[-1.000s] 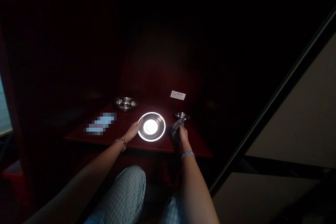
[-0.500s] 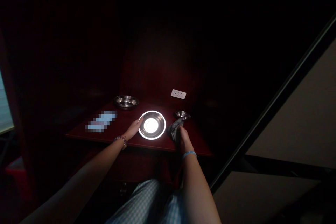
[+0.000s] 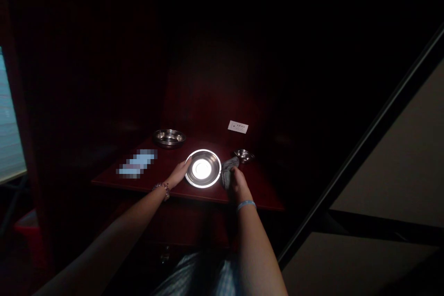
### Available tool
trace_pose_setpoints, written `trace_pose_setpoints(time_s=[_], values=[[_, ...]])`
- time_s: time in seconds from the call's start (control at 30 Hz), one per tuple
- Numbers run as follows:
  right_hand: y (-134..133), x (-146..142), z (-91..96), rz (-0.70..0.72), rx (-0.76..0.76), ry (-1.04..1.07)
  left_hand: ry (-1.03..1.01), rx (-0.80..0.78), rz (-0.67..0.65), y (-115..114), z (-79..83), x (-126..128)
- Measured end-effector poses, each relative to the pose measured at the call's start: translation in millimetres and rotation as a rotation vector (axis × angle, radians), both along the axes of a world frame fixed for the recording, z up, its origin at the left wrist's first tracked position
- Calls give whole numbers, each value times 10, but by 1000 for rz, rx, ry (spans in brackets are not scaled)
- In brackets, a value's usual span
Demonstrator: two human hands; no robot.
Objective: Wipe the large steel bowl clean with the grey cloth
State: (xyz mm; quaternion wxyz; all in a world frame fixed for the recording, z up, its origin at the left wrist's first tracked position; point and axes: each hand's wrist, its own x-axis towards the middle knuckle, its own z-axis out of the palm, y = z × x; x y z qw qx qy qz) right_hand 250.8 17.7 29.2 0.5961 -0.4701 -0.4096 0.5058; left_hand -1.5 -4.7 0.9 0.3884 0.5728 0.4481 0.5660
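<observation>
A shiny round steel plate [image 3: 203,169] lies on the dark red table [image 3: 163,180] and glares under a lamp. My left hand [image 3: 179,173] rests against the plate's left rim with its fingers stretched along it. My right hand [image 3: 236,184] is closed around a crumpled grey cloth [image 3: 228,169] right beside the plate's right rim. A beaded bracelet is on my left wrist and a pale blue band on my right.
A wider steel bowl [image 3: 169,137] stands at the back left and a small steel bowl [image 3: 244,155] just behind the cloth. A white socket panel [image 3: 237,126] is on the back wall. A blurred flat item [image 3: 136,163] lies at the left.
My right hand has moved the cloth leftward, from beside the small bowl to the plate's right rim. My left hand stays on the plate's left edge.
</observation>
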Motion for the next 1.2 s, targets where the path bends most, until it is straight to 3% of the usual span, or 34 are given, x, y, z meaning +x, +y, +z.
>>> trace_pose_setpoints(time_s=[0.1,0.33,0.77,1.1,1.2], values=[[-77,-18,38,-45,-136,76,4,-10,2,-26,21,3],[-198,4,106,11,-206,61,33,-18,20,-63,30,-2],[-191,-3,105,-67,-135,29,13,-7,-14,-18,4,2],[-278,-119,248,-109,-87,54,11,-19,-9,-57,37,4],[-257,-104,262,-123,-2,72,20,4,-14,-58,36,13]])
